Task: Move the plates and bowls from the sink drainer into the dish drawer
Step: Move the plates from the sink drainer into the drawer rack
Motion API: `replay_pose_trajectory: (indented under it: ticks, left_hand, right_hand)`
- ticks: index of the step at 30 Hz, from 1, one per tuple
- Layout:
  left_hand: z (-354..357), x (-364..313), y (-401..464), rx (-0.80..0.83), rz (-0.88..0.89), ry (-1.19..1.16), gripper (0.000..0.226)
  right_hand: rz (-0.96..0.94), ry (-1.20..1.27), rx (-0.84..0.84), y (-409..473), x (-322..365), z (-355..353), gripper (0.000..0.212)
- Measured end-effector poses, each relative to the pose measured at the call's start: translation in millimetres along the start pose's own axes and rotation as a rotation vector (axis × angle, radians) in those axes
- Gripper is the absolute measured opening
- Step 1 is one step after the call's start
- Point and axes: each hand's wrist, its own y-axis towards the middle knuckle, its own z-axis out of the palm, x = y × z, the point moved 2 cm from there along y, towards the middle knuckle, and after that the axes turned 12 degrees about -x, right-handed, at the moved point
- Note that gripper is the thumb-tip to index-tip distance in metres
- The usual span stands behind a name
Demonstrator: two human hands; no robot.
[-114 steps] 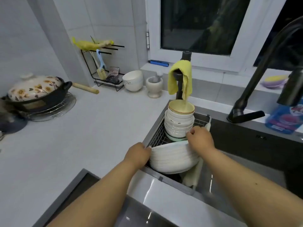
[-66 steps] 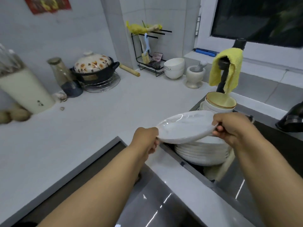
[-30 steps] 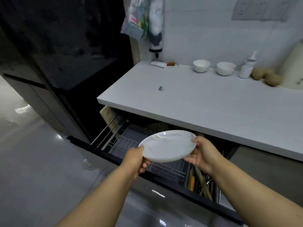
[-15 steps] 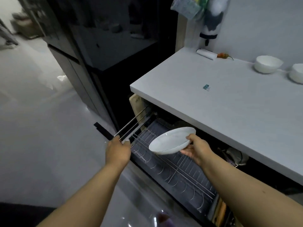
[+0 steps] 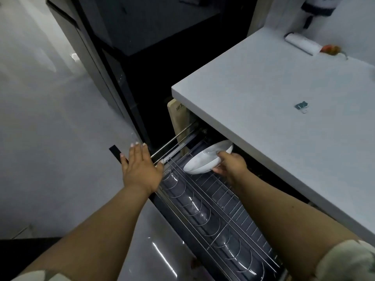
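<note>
Right hand (image 5: 230,165) curled on the near rim of a white plate (image 5: 207,159), thumb on the upper face, fingers beneath; plate tilted, far edge tucked under the front edge of the desk (image 5: 274,98), near edge just above the wires at the far end of the dish drawer (image 5: 219,216). Whether the plate touches the wire rack (image 5: 223,199) cannot be told. Left hand (image 5: 141,169) spread wide and flat, fingers straight, holding nothing, over the outer front corner of the drawer, just beside the chrome side rail (image 5: 172,141). Drawer pulled out from beneath the desk, wire rack in two lengthwise rows: curved dividers in the outer row, straight ribs in the inner row, slots along both rows unfilled from the plate down to the near end. Narrow clearance between plate and desk underside at the far end; wider room toward the near end, where the rack lies out from under the overhang. Pale wooden board (image 5: 178,116) standing on edge beside the drawer's far end, against the dark cabinet (image 5: 142,57). Glossy grey floor (image 5: 50,118) to the left of the drawer front. On the desk, well apart from the drawer edge: small green scrap (image 5: 301,105), white roll (image 5: 302,43), orange-red item (image 5: 331,49) beside it.
</note>
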Motion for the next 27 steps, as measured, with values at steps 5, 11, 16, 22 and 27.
replay_pose_trajectory:
  ticks: [5, 11, 16, 22, 27]
  left_hand:
    - [16.9, 1.3, 10.2, -0.026, 0.017, 0.077, 0.074]
    - [21.6, 4.0, 12.0, -0.084, 0.02, 0.1, 0.076]
    - [22.7, 5.7, 12.1, -0.134, 0.018, 0.064, 0.085]
    - [25.9, 8.2, 13.1, -0.145, 0.02, 0.027, 0.084]
    - [26.9, 8.3, 12.1, -0.171, 0.013, -0.012, 0.08]
  right_hand:
    - [-0.06, 0.007, -0.04, 21.8, 3.0, 28.5, 0.038]
    - [-0.08, -0.053, -0.095, 43.1, 10.9, 48.7, 0.035]
    - [-0.007, -0.066, -0.094, 54.9, 17.7, 62.8, 0.02]
    - [0.035, -0.119, -0.093, 69.2, 22.1, 81.1, 0.037]
    - [0.031, -0.213, -0.09, 79.7, 25.1, 96.0, 0.044]
